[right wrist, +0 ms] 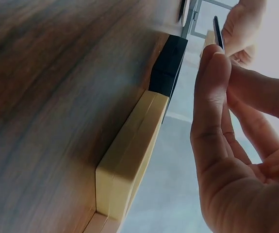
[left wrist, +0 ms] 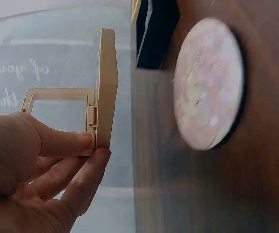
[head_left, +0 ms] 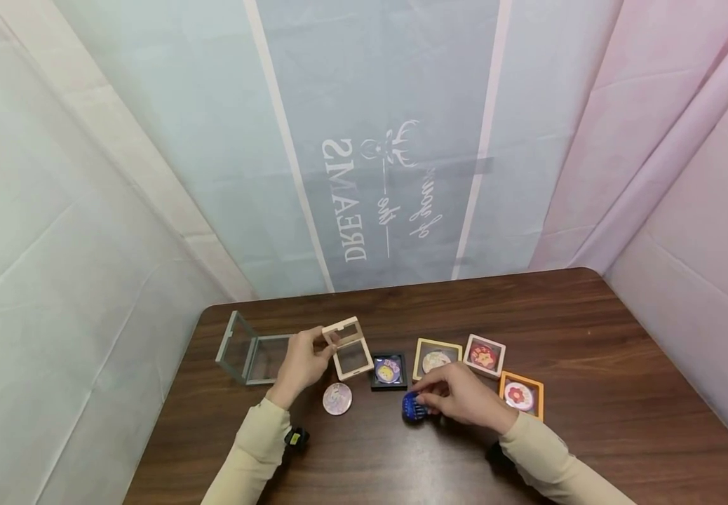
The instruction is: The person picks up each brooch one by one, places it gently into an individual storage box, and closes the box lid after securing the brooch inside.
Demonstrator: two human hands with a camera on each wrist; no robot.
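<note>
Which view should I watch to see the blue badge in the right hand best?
The head view: it shows the patterned face of the blue badge, partly covered by the right hand that pinches it. The right wrist view shows it only edge-on, as a thin dark sliver; the left wrist view doesn't show it.

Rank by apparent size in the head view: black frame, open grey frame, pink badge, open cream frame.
1. Open grey frame, though partly hidden
2. Open cream frame
3. Black frame
4. Pink badge
</note>
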